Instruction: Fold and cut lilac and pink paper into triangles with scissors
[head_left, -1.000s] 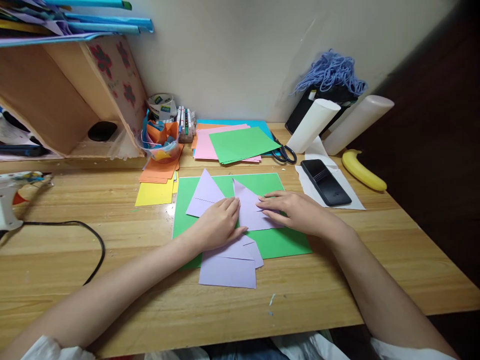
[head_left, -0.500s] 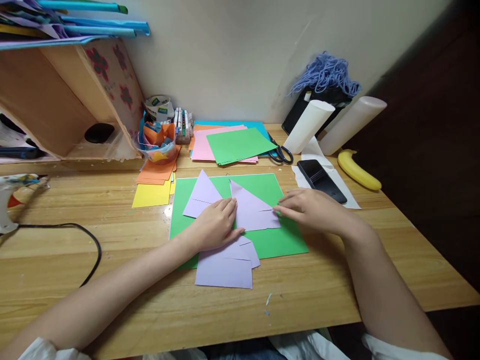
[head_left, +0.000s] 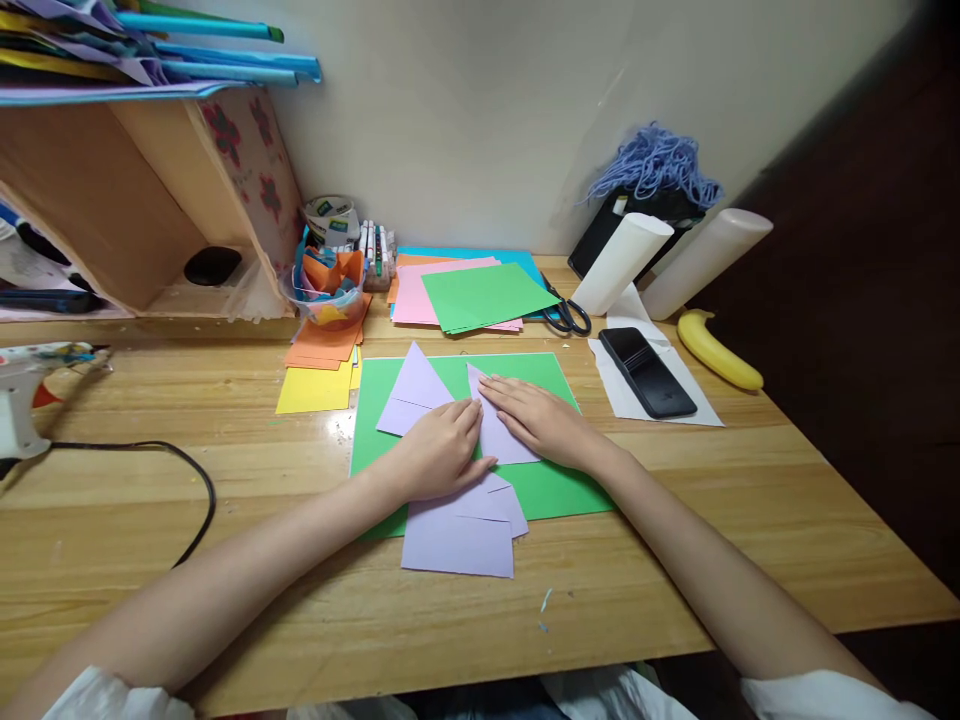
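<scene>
My right hand (head_left: 547,422) lies flat, fingers stretched out, on a purple paper piece (head_left: 499,440) with a pointed top. My left hand (head_left: 442,450) presses its fingertips along that piece's left edge, thumb spread near the bottom. Its palm covers part of a second purple triangular piece (head_left: 415,385) and the top of more purple paper (head_left: 456,545) in front, which has pencil-like lines or slits. Under these pieces is a green sheet (head_left: 577,490), partly hidden by my hands.
Behind lie green paper (head_left: 484,298), pink paper (head_left: 409,292) and black scissors (head_left: 568,316). A phone (head_left: 646,372), a banana (head_left: 718,350) and white rolls (head_left: 622,262) stand or lie at right. A glue gun (head_left: 22,395) with a black cord is at left, below a cardboard box (head_left: 255,190).
My right hand has moved left from the purple piece's right corner and now rests flat across it. My left hand stays on the paper. The view has shifted slightly.
</scene>
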